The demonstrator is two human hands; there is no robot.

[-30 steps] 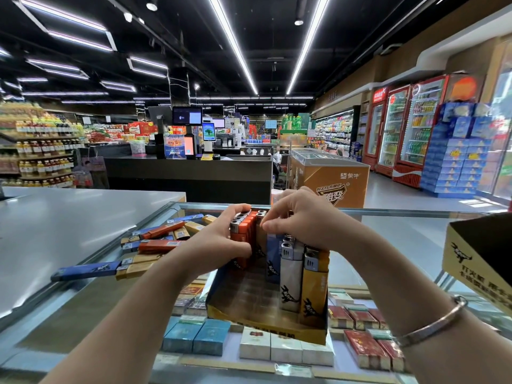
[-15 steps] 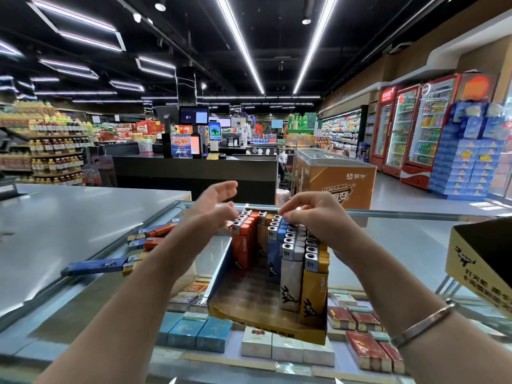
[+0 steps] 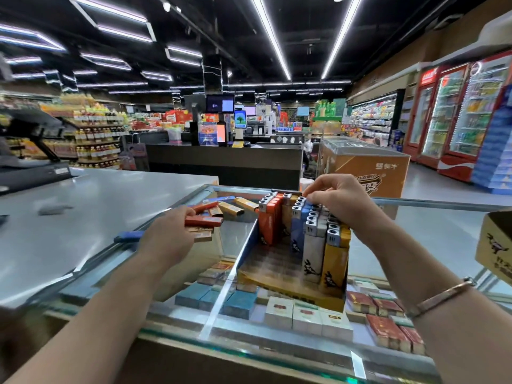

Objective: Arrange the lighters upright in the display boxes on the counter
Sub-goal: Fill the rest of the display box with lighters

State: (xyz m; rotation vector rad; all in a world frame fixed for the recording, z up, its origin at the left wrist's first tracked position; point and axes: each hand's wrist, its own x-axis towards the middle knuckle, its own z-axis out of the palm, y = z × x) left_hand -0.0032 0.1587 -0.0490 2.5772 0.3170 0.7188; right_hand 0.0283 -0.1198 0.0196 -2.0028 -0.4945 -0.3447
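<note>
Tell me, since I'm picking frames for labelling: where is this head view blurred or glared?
Head view: left hand and loose lighters are motion-smeared; the display box and upright lighters are fairly sharp; ceiling strips glare on the glass counter; edges bend, wide-angle.

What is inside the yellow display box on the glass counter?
Upright lighters, orange, blue, white and yellow, fill the display box's back and right. Its front-left floor is bare. The right hand hides some tops.

- You are looking down on a glass counter (image 3: 432,231) adjoining a grey worktop (image 3: 83,217).
- A display box (image 3: 288,293) is sitting on the glass, with lighters standing upright inside.
- Loose lighters (image 3: 235,206) are lying flat on the glass, left of the box.
</note>
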